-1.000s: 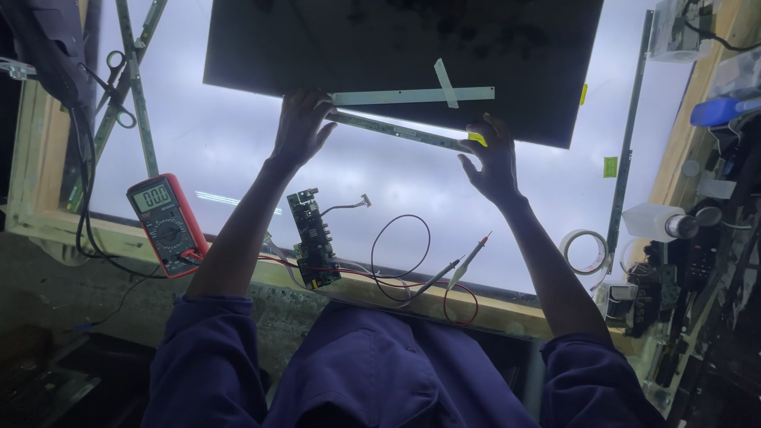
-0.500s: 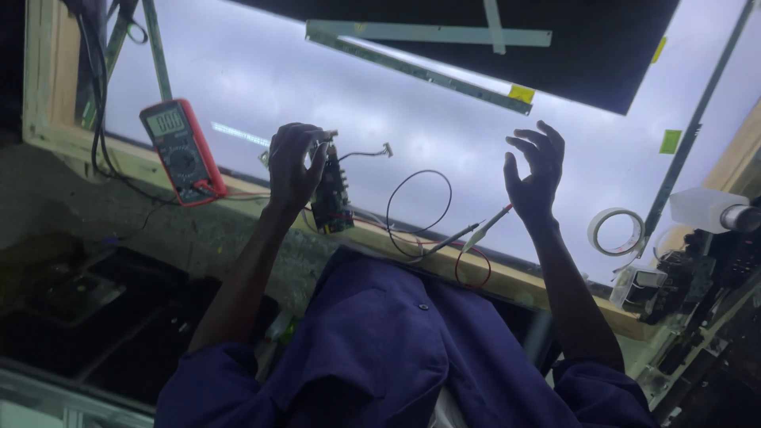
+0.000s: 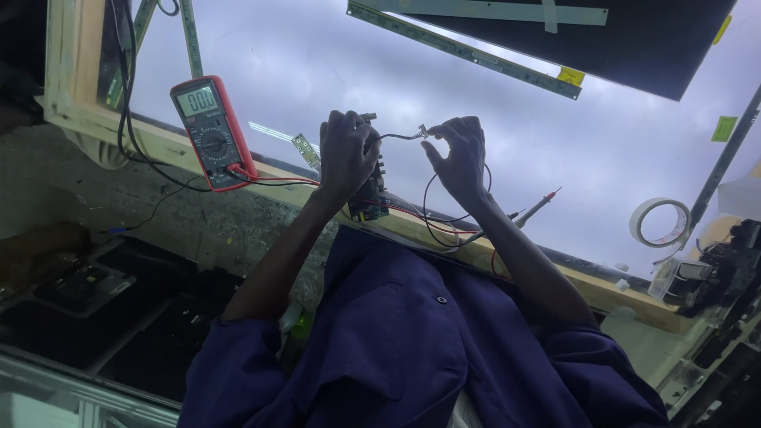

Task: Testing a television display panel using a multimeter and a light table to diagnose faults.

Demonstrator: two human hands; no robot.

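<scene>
The left hand (image 3: 346,154) holds the small green board (image 3: 371,198) tight, the right hand (image 3: 460,154) pinches its thin wire (image 3: 400,136), and a hard tug might snap it.

Lit panel (image 3: 333,55) of the bench is bare between the meter (image 3: 212,133) and the dark sheet (image 3: 634,32); widest open stretch lies above both hands. Left hand (image 3: 347,152) and right hand (image 3: 458,157) sit close together, a thin wire (image 3: 396,136) bridging the gap between them. Meter leads (image 3: 277,182) cross the wooden edge (image 3: 158,147) left of the hands. Looped black wire (image 3: 432,206) and probe (image 3: 539,204) crowd the right side. Tape roll (image 3: 659,223) stands well apart, far right. Long strip (image 3: 464,49) bounds the top.
</scene>
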